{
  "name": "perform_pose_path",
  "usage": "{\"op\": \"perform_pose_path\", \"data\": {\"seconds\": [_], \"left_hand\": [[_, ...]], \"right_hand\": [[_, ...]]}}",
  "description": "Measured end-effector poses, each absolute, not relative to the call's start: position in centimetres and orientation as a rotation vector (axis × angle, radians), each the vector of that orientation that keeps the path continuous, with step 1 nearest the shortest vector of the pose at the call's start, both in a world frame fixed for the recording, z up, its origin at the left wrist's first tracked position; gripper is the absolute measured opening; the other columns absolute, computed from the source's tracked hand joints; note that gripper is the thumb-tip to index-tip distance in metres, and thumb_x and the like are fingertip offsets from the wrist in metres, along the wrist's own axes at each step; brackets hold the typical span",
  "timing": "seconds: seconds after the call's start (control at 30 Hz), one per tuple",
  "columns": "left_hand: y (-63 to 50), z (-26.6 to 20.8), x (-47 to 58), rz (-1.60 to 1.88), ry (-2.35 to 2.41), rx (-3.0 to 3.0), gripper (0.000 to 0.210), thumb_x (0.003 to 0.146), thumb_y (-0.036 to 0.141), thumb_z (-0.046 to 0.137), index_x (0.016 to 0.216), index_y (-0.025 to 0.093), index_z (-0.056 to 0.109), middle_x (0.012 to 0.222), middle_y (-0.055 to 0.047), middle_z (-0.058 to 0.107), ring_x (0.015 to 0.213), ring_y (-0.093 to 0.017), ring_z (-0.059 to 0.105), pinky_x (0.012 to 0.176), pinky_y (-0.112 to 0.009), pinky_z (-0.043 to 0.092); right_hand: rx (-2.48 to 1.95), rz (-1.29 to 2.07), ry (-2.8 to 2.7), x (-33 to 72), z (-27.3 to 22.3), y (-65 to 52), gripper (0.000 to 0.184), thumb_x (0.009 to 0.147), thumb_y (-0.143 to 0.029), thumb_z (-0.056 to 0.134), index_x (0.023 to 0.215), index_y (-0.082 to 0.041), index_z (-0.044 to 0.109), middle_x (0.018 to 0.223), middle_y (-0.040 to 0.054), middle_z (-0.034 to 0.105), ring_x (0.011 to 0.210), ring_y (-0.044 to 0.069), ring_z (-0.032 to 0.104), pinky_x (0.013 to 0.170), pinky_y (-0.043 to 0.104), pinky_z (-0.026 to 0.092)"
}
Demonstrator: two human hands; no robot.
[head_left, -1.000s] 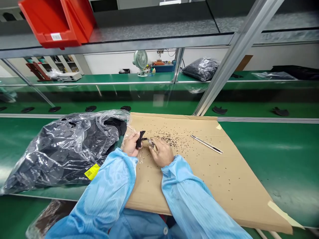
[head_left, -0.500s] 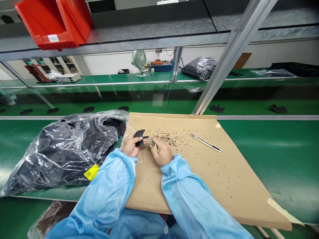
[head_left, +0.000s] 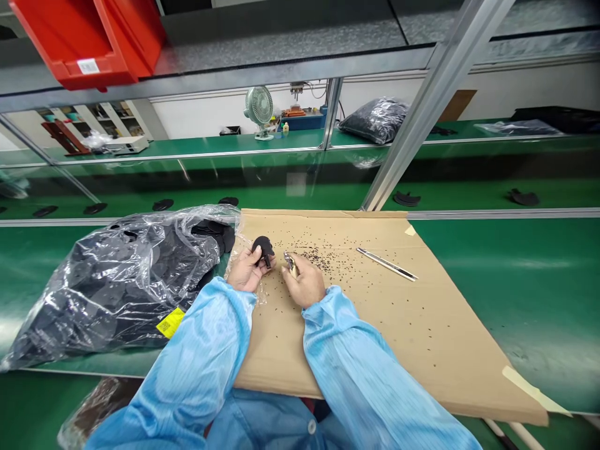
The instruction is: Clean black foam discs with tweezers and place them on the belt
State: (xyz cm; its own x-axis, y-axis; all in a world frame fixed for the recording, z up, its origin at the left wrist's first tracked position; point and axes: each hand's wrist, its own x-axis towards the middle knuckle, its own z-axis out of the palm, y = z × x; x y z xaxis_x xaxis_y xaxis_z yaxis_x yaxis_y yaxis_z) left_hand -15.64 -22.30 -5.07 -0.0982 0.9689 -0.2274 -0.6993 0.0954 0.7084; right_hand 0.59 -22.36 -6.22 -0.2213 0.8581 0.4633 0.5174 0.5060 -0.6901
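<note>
Between the fingers and thumb of my left hand (head_left: 245, 271) is a rounded black plastic part (head_left: 262, 246), its narrow stub pointing down. My right hand (head_left: 305, 282) is closed around small cutting pliers (head_left: 290, 264) with pale handles. Their metal jaws are a short way right of the part and do not touch it; whether the jaws are parted is too small to tell. Beneath both hands lies a cardboard sheet (head_left: 356, 337), strewn with tiny black bits (head_left: 323, 261), thickest just beyond my right hand.
Left of my hands lies a clear plastic bag (head_left: 112, 281) full of black parts. A utility knife (head_left: 387, 264) rests on the cardboard at right. Above hangs a red bin (head_left: 89, 44), and a slanted metal post (head_left: 422, 119) rises behind the cardboard. Several black parts (head_left: 407, 199) lie along the green surface behind.
My left hand has turned the black part, so its rounded face shows and its stub points down instead of toward the pliers. The pliers are now apart from it.
</note>
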Motion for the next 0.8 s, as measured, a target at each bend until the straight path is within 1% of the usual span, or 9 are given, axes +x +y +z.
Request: {"op": "perform_pose_path", "data": {"seconds": [0.07,0.13,0.27,0.33,0.43,0.57,0.8], "left_hand": [[-22.4,-5.0,-15.7,1.459,0.832,0.434,0.032,0.075,0.016,0.07,0.104,0.016,0.056,0.083,-0.004,0.064,0.065,-0.014,0.063,0.054,-0.024,0.05],[-22.4,-5.0,-15.8,1.44,0.835,0.426,0.033,0.075,0.017,0.071,0.105,0.016,0.056,0.078,-0.003,0.062,0.059,-0.011,0.059,0.046,-0.02,0.045],[-22.4,-4.8,-15.9,1.374,0.814,0.348,0.018,0.078,0.017,0.067,0.093,0.013,0.058,0.069,0.0,0.055,0.051,-0.008,0.052,0.038,-0.016,0.034],[-22.5,-4.7,-15.9,1.346,0.809,0.323,0.015,0.08,0.016,0.063,0.094,0.013,0.058,0.067,0.0,0.053,0.047,-0.007,0.047,0.035,-0.015,0.031],[-22.6,-4.4,-15.9,1.298,0.803,0.333,0.016,0.082,0.015,0.059,0.099,0.013,0.059,0.066,0.001,0.052,0.042,-0.006,0.042,0.033,-0.015,0.026],[-22.8,-4.2,-16.0,1.232,0.828,0.384,0.016,0.083,0.016,0.057,0.099,0.013,0.058,0.064,0.001,0.051,0.039,-0.005,0.039,0.033,-0.015,0.022],[-22.8,-4.4,-15.9,1.205,0.848,0.455,0.02,0.081,0.019,0.059,0.1,0.013,0.058,0.062,0.001,0.05,0.037,-0.006,0.04,0.033,-0.016,0.022]], "right_hand": [[-1.119,0.487,-1.927,0.6,-6.3,-22.4,0.029,0.08,-0.023,0.054,0.108,-0.02,0.062,0.102,0.0072,0.068,0.094,0.022,0.062,0.085,0.032,0.047],[-1.092,0.481,-1.987,0.5,-6.3,-22.5,0.029,0.081,-0.023,0.054,0.109,-0.019,0.062,0.103,0.0073,0.068,0.095,0.022,0.061,0.086,0.032,0.047],[-1.086,0.486,-2.106,0.5,-6.1,-22.7,0.031,0.081,-0.022,0.055,0.112,-0.019,0.06,0.1,0.0073,0.068,0.093,0.022,0.061,0.085,0.032,0.046],[-1.092,0.484,-2.174,0.4,-5.9,-22.9,0.032,0.081,-0.022,0.055,0.113,-0.018,0.06,0.1,0.0076,0.068,0.093,0.022,0.061,0.084,0.032,0.046],[-1.081,0.483,-2.271,0.4,-5.6,-23.0,0.031,0.082,-0.022,0.056,0.112,-0.018,0.06,0.1,0.0077,0.067,0.094,0.023,0.06,0.085,0.031,0.046],[-1.099,0.522,-2.343,0.3,-5.2,-23.2,0.031,0.083,-0.023,0.055,0.113,-0.019,0.06,0.1,0.0076,0.067,0.095,0.022,0.06,0.085,0.03,0.045],[-1.129,0.543,-2.425,0.4,-4.6,-23.3,0.029,0.084,-0.023,0.052,0.112,-0.021,0.06,0.099,0.0063,0.068,0.092,0.022,0.062,0.078,0.029,0.045]]}}
